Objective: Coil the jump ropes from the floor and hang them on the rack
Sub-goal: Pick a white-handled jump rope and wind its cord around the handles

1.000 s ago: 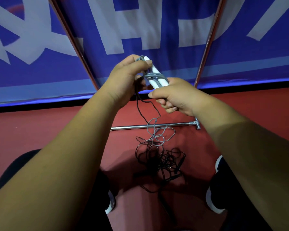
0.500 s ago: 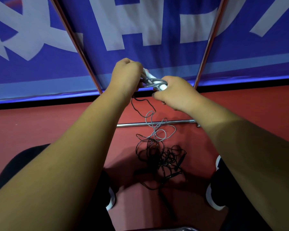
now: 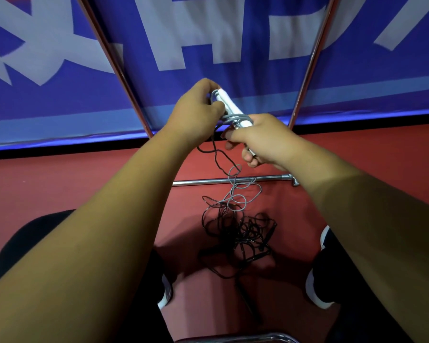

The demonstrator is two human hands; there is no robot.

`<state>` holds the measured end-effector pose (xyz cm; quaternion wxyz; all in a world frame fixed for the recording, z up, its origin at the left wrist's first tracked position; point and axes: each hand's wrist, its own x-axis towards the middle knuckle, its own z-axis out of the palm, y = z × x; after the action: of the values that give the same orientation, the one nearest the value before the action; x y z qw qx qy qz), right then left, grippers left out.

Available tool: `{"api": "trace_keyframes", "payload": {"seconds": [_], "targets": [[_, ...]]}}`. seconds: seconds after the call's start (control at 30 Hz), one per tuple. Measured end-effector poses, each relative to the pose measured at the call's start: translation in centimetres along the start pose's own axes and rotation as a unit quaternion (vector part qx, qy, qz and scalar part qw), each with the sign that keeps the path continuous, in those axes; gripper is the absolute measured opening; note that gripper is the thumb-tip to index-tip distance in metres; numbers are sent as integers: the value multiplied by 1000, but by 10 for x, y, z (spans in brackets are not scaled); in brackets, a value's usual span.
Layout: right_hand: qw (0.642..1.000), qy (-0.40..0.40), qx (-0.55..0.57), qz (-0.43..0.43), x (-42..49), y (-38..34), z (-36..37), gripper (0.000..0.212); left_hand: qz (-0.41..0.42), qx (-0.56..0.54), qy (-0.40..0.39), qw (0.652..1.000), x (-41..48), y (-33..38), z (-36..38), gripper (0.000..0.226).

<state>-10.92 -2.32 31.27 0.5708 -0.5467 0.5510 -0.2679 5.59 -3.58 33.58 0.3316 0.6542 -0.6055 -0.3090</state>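
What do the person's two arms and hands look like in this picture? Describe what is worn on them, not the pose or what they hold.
Both arms are bare along all that shows: no sleeves in view. The left hand and right hand wear no gloves. No watch, bracelet or ring is visible on the sides facing the camera. No markings or cables show on them.

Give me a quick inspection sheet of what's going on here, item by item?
Surface: red floor.
Job's things: white handles held together, grey rope wound around them, its tail trailing to the floor; black ropes tangled on the floor.
Clutter: nothing seen.
Grippers: left hand grips the handles' upper end; right hand the lower end.
Cables: nothing seen besides ropes.
Surroundings: chrome rack bar on the floor, blue banner behind, shoes either side.
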Motion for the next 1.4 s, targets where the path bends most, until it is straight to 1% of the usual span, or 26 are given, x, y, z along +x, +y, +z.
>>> {"api": "trace_keyframes", "payload": {"seconds": [0.03,0.1,0.13,0.2,0.23,0.27,0.3,0.4,0.5,0.57,0.63,0.67,0.73,0.83,0.97,1.07,1.1,1.13,1.2,1.23,1.3,1.33,1.37,1.4], "targets": [[1000,-7,19,4,0,-1,0,7,6,-23,7,1000,-1,1,2,25],[996,-33,79,17,-1,-3,-1,9,-2,-144,16,989,-2,5,5,27],[992,-49,110,22,-1,-5,-2,10,-17,-221,13,975,-3,8,5,27],[985,-75,151,25,-2,-9,-3,14,-54,-350,-8,935,-6,11,5,26],[983,-85,163,25,-2,-10,-4,16,-63,-391,-21,918,-7,11,5,27],[981,-92,167,26,-2,-11,-5,16,-67,-413,-31,908,-7,10,4,27],[981,-95,166,27,-1,-11,-5,16,-67,-419,-35,905,-7,8,4,26],[983,-90,154,32,0,-10,-4,16,-70,-406,-31,911,-5,8,4,22],[989,-76,121,37,1,-8,-4,23,-77,-368,-39,926,-5,11,2,13],[993,-69,90,38,1,-8,-5,22,-79,-336,-72,936,-5,10,0,20],[993,-81,76,44,-1,-7,-7,16,-80,-324,-112,936,-5,7,-2,28],[992,-93,74,50,-2,-8,-8,16,-81,-325,-128,934,-5,6,-4,27],[987,-123,80,60,-5,-10,-9,14,-83,-343,-142,925,-4,4,-6,16],[978,-158,123,65,-6,-14,-11,23,-80,-368,-120,918,-2,6,-7,17],[959,-213,183,42,-9,-19,-17,21,-86,-402,-95,907,-2,7,-9,20],[969,-209,133,18,-9,-19,-17,36,-79,-402,-92,908,0,3,-11,20],[975,-193,108,16,-8,-19,-16,37,-73,-386,-89,915,0,1,-11,20],[981,-172,90,17,-7,-18,-15,32,-68,-354,-84,929,2,0,-10,23],[989,-131,63,20,-4,-15,-14,24,-77,-254,-84,960,2,-1,-11,36],[992,-115,45,17,-2,-14,-14,21,-96,-204,-103,969,0,-1,-11,46],[997,-74,-20,7,2,-11,-14,16,-131,-116,-177,968,-4,0,-11,69],[997,-47,-60,3,3,-9,-14,14,-131,-75,-209,966,-6,0,-11,78],[995,-21,-93,1,4,-8,-15,13,-118,-37,-226,966,-6,1,-11,83],[993,-1,-114,2,6,-5,-16,12,-100,-8,-232,967,-7,1,-12,82]]}}
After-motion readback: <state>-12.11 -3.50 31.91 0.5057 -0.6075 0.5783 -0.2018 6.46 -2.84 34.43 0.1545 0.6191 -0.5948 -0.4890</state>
